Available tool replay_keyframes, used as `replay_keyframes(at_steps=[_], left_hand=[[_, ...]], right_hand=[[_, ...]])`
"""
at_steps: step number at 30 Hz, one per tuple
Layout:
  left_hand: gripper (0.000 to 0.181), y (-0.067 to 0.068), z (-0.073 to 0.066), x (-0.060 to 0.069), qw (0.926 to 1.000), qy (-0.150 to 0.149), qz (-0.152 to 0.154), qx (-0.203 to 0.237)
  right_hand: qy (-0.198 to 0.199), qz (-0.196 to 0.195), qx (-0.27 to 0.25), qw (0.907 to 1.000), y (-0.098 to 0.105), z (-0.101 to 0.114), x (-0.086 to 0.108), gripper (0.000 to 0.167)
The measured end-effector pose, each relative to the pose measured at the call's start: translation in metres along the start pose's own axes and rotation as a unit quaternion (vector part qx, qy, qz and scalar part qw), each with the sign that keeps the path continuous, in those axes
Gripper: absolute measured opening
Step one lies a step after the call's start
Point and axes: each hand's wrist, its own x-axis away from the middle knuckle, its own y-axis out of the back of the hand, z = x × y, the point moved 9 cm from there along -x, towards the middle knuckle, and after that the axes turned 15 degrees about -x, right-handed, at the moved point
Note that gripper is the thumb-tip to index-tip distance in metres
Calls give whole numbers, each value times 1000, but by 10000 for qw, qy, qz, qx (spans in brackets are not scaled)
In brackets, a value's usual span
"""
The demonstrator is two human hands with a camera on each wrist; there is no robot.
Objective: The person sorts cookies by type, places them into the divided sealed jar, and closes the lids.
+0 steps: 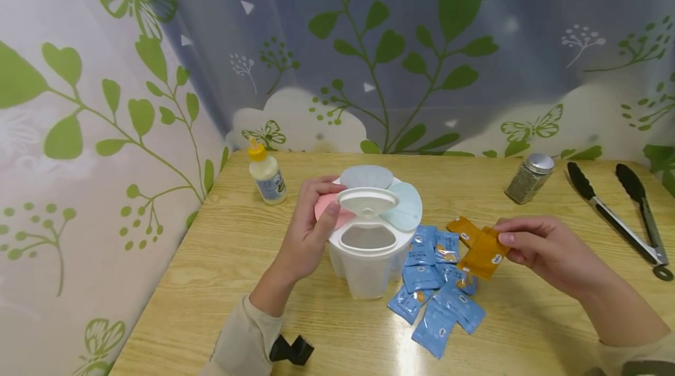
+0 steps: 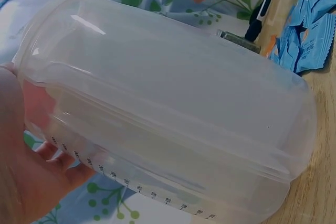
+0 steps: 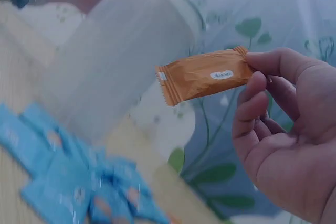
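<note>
A translucent storage container (image 1: 367, 276) with several coloured lids stands on the table, its front lid (image 1: 367, 199) raised over an opening. My left hand (image 1: 311, 232) grips its upper left side, thumb on top by the pink lid (image 1: 332, 210); the left wrist view shows the container wall (image 2: 173, 93) with printed scale marks. To its right, my right hand (image 1: 548, 250) pinches an orange packet (image 3: 207, 74) by one end between thumb and fingers. Beneath and beside it lie several blue packets (image 1: 435, 329) and another orange packet (image 1: 462, 228). The container's inside is mostly hidden.
At the back left stands a bottle (image 1: 270, 180) with a yellow nozzle. A glass jar (image 1: 529, 180) with a metal lid and black-tipped tongs (image 1: 619, 221) are at the right. A patterned curtain (image 1: 401, 71) hangs behind the table (image 1: 205, 282).
</note>
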Motion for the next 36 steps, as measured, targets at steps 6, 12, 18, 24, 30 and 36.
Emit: replay_keyframes(at_steps=[6,12,18,24,30,36], left_hand=[[25,1,1,1,9999,73,-60,-67],[25,3,2,1,9997,117,-171,-163],[25,3,2,1,9995,106,-229,-170],[22,3,-1,1,9989,57,-439,-161],[20,4,-2,2,9984,157,-521,-151],[20,4,-2,2,9981,203,-554,-167]], right_hand=[[338,251,-75,9991,-32,12,-21,50],[545,180,-213,9981,-55,21,-42,49],[752,218,-268,9966,-77,30,-62,44],[721,170,-185,9971,-100,32,-81,38],[647,-235,419,9967,-117,35,-96,30],[990,-242,1135,9883,-133,46,-103,27]])
